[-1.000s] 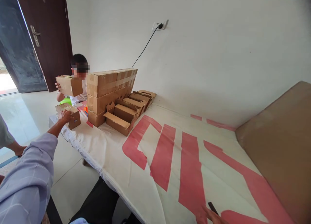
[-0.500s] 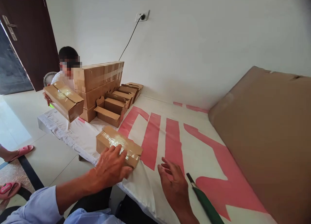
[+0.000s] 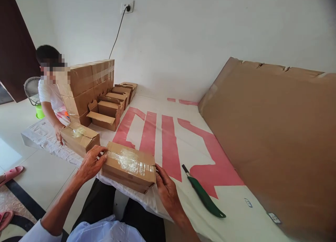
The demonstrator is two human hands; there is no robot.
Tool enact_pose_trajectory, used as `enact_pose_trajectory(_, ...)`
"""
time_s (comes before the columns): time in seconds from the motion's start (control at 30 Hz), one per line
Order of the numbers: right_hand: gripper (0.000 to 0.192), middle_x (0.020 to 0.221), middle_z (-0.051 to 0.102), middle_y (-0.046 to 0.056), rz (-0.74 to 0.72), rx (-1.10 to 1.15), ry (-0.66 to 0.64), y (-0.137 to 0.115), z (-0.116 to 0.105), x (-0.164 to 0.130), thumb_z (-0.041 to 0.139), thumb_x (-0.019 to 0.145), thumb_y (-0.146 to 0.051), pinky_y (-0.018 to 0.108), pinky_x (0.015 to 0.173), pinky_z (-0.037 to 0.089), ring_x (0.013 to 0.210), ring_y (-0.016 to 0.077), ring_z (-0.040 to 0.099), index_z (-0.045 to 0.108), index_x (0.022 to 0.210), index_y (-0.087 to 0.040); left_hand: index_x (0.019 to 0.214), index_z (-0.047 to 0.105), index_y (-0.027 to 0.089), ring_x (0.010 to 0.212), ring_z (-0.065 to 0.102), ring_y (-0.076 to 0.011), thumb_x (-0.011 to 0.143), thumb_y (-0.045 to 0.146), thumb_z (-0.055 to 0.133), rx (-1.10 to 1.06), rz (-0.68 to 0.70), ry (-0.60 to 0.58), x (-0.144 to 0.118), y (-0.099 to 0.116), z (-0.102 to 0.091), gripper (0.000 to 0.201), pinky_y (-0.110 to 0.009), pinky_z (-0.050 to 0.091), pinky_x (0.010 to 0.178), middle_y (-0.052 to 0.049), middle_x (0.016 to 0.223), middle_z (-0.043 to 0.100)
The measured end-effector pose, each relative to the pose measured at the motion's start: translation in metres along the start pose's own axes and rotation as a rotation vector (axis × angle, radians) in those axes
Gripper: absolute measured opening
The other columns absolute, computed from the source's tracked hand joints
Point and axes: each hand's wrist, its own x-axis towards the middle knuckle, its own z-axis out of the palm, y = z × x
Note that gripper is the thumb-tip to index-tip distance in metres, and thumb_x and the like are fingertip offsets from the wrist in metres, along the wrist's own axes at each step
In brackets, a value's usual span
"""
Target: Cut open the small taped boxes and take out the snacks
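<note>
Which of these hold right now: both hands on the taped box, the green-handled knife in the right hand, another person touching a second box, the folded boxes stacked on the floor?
1. Both the left hand and right hand hold the taped box. True.
2. The right hand holds the green-handled knife. False: it lies on the cover beside that hand.
3. Another person's hand touches a second box. True.
4. The open boxes stand on the floor. False: on the cover.

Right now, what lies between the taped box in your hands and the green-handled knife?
In the head view, only the right hand and bare white-and-red sheet lie between the taped box and the knife.
</note>
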Motion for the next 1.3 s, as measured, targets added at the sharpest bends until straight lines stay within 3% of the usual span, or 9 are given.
enact_pose_trajectory(0.17,0.072,0.137,0.073,0.014,0.022,0.025,0.033,0.011,-0.005,0.011,0.060,0.086,-0.077,0.049,0.112,0.051,0.131,0.0352,0.065,0.076,0.128,-0.020,0.116,0.073,0.019,0.085,0.067,-0.0187,0.094,0.037,0.059,-0.263,-0.122,-0.045,-0.013,-0.002,-0.009,0.032,-0.030,0.052,0.075,-0.005,0.098,0.074)
enact_pose_trajectory(0.33,0.062,0.138,0.073,0.013,0.015,-0.092,0.077,0.003,-0.018,0.010,0.058,0.092,-0.070,0.047,0.108,0.053,0.131,0.0331,0.064,0.075,0.127,-0.022,0.101,0.075,0.019,0.086,0.066,-0.0197,0.087,0.037,0.068,-0.331,-0.143,-0.066,-0.010,-0.017,-0.004,0.025,-0.031,0.050,0.077,-0.004,0.092,0.074)
enact_pose_trajectory(0.5,0.062,0.138,0.072,0.013,-0.013,-0.107,-0.014,-0.002,-0.021,0.003,0.055,0.094,-0.071,0.044,0.109,0.053,0.131,0.0315,0.064,0.073,0.129,-0.022,0.096,0.073,0.018,0.078,0.066,-0.0176,0.080,0.035,0.074,-0.402,-0.201,-0.091,-0.003,-0.024,0.000,0.023,-0.029,0.050,0.074,-0.002,0.082,0.072)
enact_pose_trajectory(0.63,0.067,0.137,0.073,0.013,0.003,-0.068,-0.011,0.003,-0.014,-0.002,0.050,0.096,-0.073,0.046,0.110,0.053,0.131,0.0321,0.064,0.070,0.134,-0.021,0.091,0.074,0.018,0.087,0.069,-0.0187,0.075,0.029,0.076,-0.395,-0.177,-0.087,0.001,-0.022,0.001,0.020,-0.030,0.054,0.078,-0.005,0.100,0.073)
enact_pose_trajectory(0.83,0.068,0.136,0.073,0.014,-0.009,-0.041,0.000,0.003,-0.011,-0.004,0.050,0.096,-0.076,0.047,0.108,0.054,0.128,0.0338,0.066,0.072,0.130,-0.022,0.096,0.081,0.019,0.110,0.071,-0.0257,0.075,0.031,0.080,-0.434,-0.160,-0.134,0.007,-0.018,0.003,0.024,-0.042,0.055,0.102,-0.013,0.137,0.067)
enact_pose_trajectory(0.97,0.071,0.137,0.073,0.014,0.009,-0.034,0.003,0.005,-0.014,-0.004,0.049,0.096,-0.077,0.048,0.111,0.052,0.131,0.0336,0.064,0.071,0.133,-0.021,0.094,0.083,0.021,0.145,0.052,-0.0359,0.070,0.025,0.082,-0.529,-0.195,-0.155,0.009,-0.020,0.004,0.024,-0.045,0.048,0.113,-0.013,0.149,0.062)
enact_pose_trajectory(1.07,0.070,0.138,0.072,0.013,0.023,-0.045,0.001,0.009,-0.015,-0.005,0.050,0.096,-0.076,0.046,0.110,0.053,0.131,0.0330,0.064,0.070,0.135,-0.021,0.097,0.084,0.022,0.152,0.045,-0.0365,0.067,0.022,0.084,-0.634,-0.231,-0.193,0.009,-0.023,0.008,0.030,-0.046,0.040,0.121,-0.010,0.158,0.056)
enact_pose_trajectory(1.2,0.066,0.134,0.074,0.012,0.000,-0.103,-0.013,0.008,-0.018,-0.004,0.047,0.099,-0.072,0.044,0.105,0.055,0.126,0.0316,0.066,0.069,0.134,-0.021,0.102,0.084,0.021,0.152,0.044,-0.0385,0.068,0.028,0.087,-0.701,-0.218,-0.261,0.012,-0.029,0.014,0.034,-0.044,0.049,0.113,-0.011,0.161,0.052)
enact_pose_trajectory(1.3,0.059,0.134,0.073,0.013,-0.110,-0.271,0.004,0.009,-0.039,0.003,0.044,0.101,-0.066,0.046,0.108,0.052,0.124,0.0305,0.065,0.069,0.131,-0.022,0.106,0.083,0.022,0.151,0.044,-0.0381,0.071,0.028,0.084,-0.635,-0.187,-0.285,0.016,-0.031,0.016,0.035,-0.042,0.054,0.106,-0.011,0.156,0.055)
